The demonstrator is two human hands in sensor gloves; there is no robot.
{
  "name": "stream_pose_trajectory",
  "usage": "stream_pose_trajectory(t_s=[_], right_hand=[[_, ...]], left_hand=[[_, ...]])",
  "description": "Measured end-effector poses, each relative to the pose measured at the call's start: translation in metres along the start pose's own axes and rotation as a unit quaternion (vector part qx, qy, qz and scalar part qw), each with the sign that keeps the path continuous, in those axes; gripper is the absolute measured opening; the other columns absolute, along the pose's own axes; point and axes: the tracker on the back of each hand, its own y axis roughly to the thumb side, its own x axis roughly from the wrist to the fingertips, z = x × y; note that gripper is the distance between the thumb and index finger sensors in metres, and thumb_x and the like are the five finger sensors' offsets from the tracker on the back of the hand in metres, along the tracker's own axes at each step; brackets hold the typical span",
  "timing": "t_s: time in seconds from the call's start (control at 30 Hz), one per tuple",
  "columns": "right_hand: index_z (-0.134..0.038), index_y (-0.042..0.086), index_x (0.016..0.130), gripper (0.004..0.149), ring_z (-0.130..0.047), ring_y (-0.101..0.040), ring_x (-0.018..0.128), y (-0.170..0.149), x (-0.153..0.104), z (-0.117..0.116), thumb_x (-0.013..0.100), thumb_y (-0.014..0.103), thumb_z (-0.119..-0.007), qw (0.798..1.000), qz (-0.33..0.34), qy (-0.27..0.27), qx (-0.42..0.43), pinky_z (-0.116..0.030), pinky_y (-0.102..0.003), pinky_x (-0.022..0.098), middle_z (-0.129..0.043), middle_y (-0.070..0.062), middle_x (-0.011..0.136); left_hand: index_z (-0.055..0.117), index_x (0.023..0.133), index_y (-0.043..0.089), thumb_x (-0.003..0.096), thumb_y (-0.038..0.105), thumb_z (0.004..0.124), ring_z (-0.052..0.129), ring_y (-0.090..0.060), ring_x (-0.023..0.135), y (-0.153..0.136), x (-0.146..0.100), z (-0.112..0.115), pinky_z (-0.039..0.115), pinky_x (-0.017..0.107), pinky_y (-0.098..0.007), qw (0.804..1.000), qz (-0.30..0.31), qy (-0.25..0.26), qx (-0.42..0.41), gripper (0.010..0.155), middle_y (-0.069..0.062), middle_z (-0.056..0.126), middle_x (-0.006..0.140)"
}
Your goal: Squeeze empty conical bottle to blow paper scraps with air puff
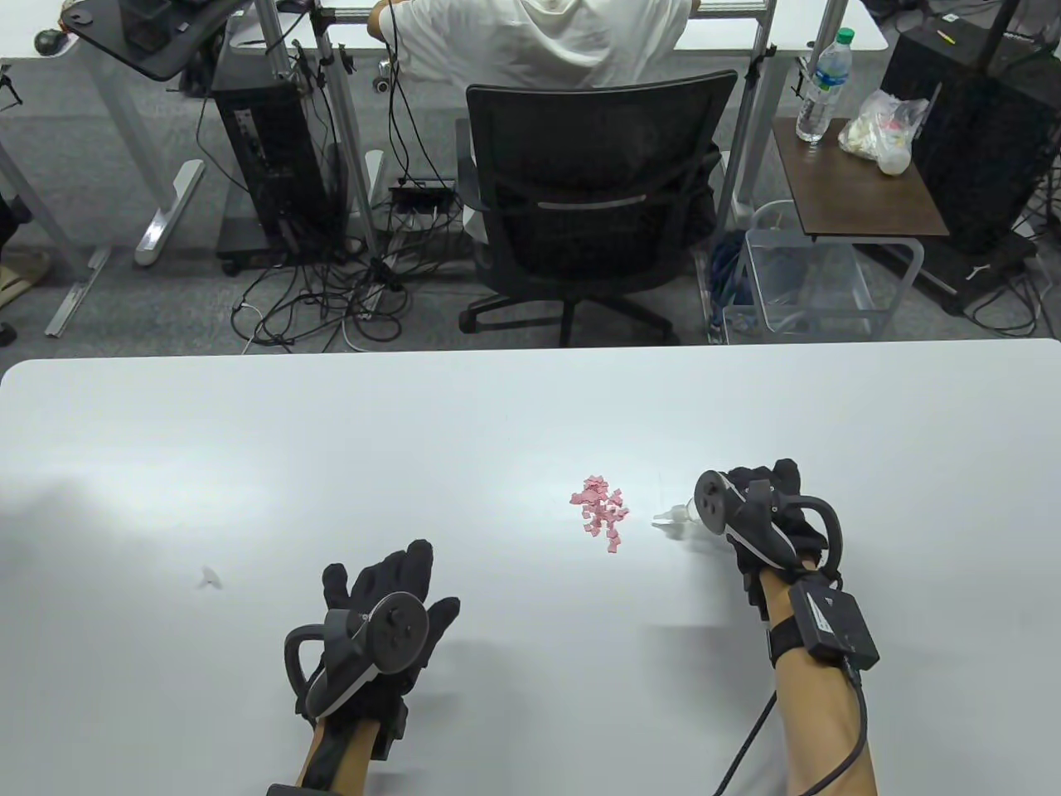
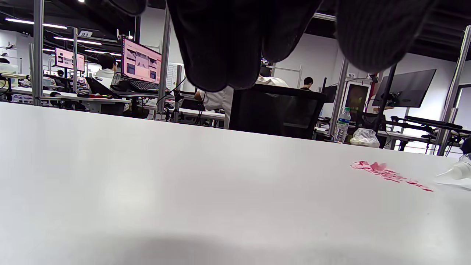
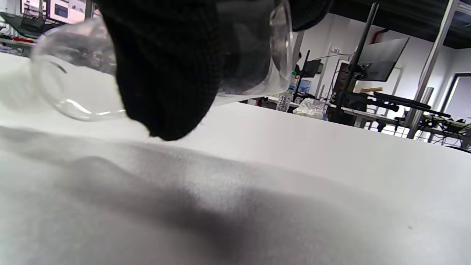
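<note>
Here, right of centre on the tabletop, the right hand grips a clear bottle, nozzle aimed at pink scraps just beside it. Left hand rests open, lower left. The aiming looks done; next comes a firm squeeze.

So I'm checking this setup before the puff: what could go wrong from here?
The bottle nozzle sits right of the scraps and may not aim squarely at them, so the puff might miss. The right hand hides most of the bottle, so grip is hard to judge. The left hand lies apart, near where scraps might land.
</note>
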Motion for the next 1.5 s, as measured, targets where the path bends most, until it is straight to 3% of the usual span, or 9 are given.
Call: stream_pose_trajectory(t_s=[0.1, 0.37, 0.6, 0.77, 0.93, 1.07, 1.23, 1.37, 1.5], right_hand=[[-0.083, 0.044, 0.088, 0.067, -0.088, -0.011, 0.098, -0.001, -0.001, -0.001, 0.028, 0.029, -0.109, 1.000, 0.010, 0.017, 0.010, -0.058, -0.050, 0.085, -0.090, 0.015, 0.096], [-0.087, 0.041, 0.084, 0.063, -0.094, -0.012, 0.091, -0.001, -0.006, -0.001, 0.026, 0.029, -0.109, 0.999, 0.036, 0.015, 0.015, -0.063, -0.049, 0.084, -0.095, 0.013, 0.089], [-0.088, 0.039, 0.084, 0.062, -0.095, -0.014, 0.088, -0.007, -0.007, 0.005, 0.026, 0.029, -0.109, 0.999, 0.003, -0.037, 0.023, -0.064, -0.049, 0.083, -0.096, 0.011, 0.088], [-0.081, 0.042, 0.091, 0.068, -0.086, -0.013, 0.099, -0.009, -0.003, 0.004, 0.030, 0.029, -0.108, 0.999, -0.023, -0.030, 0.024, -0.058, -0.052, 0.085, -0.088, 0.014, 0.098], [-0.088, 0.040, 0.084, 0.061, -0.094, -0.013, 0.089, -0.005, -0.003, 0.004, 0.027, 0.029, -0.108, 0.999, -0.010, -0.036, 0.016, -0.062, -0.049, 0.084, -0.096, 0.011, 0.088], [-0.081, 0.041, 0.092, 0.068, -0.087, -0.014, 0.098, -0.004, -0.003, 0.001, 0.030, 0.031, -0.107, 1.000, -0.011, -0.022, 0.010, -0.057, -0.051, 0.085, -0.088, 0.013, 0.097], [-0.088, 0.039, 0.084, 0.061, -0.095, -0.014, 0.087, -0.006, -0.003, 0.000, 0.027, 0.030, -0.108, 0.999, -0.007, -0.026, 0.028, -0.062, -0.050, 0.083, -0.096, 0.011, 0.087], [-0.081, 0.042, 0.091, 0.068, -0.086, -0.013, 0.098, -0.008, -0.007, -0.003, 0.030, 0.031, -0.108, 1.000, 0.004, -0.006, 0.027, -0.057, -0.053, 0.085, -0.088, 0.013, 0.097], [-0.089, 0.041, 0.082, 0.061, -0.095, -0.012, 0.088, -0.010, -0.013, -0.003, 0.025, 0.029, -0.109, 0.998, 0.031, -0.022, 0.044, -0.060, -0.050, 0.084, -0.097, 0.013, 0.086]], left_hand=[[0.052, 0.119, 0.025, 0.0541, 0.060, 0.077, 0.078, -0.033, 0.107, 0.000, 0.000, 0.000, 0.032, 0.081, -0.068, 1.000, 0.002, 0.000, 0.000, 0.078, -0.009, 0.069, 0.119], [0.053, 0.119, 0.025, 0.0541, 0.060, 0.077, 0.078, -0.033, 0.107, 0.001, 0.000, 0.000, 0.032, 0.081, -0.068, 1.000, 0.003, 0.002, 0.001, 0.078, -0.009, 0.069, 0.119], [0.053, 0.119, 0.025, 0.0541, 0.060, 0.077, 0.078, -0.033, 0.107, 0.001, -0.001, 0.000, 0.032, 0.081, -0.068, 1.000, 0.002, 0.002, 0.000, 0.078, -0.008, 0.069, 0.119], [0.052, 0.120, 0.025, 0.0542, 0.060, 0.077, 0.078, -0.033, 0.107, 0.001, -0.001, 0.000, 0.032, 0.081, -0.068, 1.000, 0.002, -0.003, 0.003, 0.078, -0.008, 0.069, 0.119], [0.052, 0.119, 0.025, 0.0541, 0.060, 0.077, 0.078, -0.033, 0.107, 0.001, -0.001, 0.001, 0.032, 0.081, -0.068, 1.000, 0.001, -0.002, 0.001, 0.078, -0.008, 0.069, 0.119], [0.053, 0.119, 0.025, 0.0542, 0.060, 0.077, 0.078, -0.033, 0.107, 0.001, -0.001, 0.001, 0.032, 0.081, -0.068, 1.000, 0.001, -0.005, 0.002, 0.078, -0.009, 0.069, 0.119], [0.053, 0.120, 0.024, 0.0542, 0.060, 0.077, 0.078, -0.033, 0.107, 0.001, 0.000, 0.000, 0.032, 0.081, -0.068, 1.000, 0.002, -0.003, 0.001, 0.078, -0.009, 0.069, 0.119], [0.053, 0.119, 0.025, 0.0541, 0.060, 0.077, 0.078, -0.033, 0.107, 0.001, 0.000, 0.001, 0.032, 0.081, -0.068, 1.000, 0.002, -0.008, 0.005, 0.078, -0.009, 0.069, 0.119], [0.052, 0.120, 0.025, 0.0543, 0.060, 0.077, 0.078, -0.033, 0.107, 0.001, 0.000, 0.001, 0.032, 0.081, -0.068, 1.000, 0.002, -0.007, 0.004, 0.078, -0.009, 0.069, 0.119]])
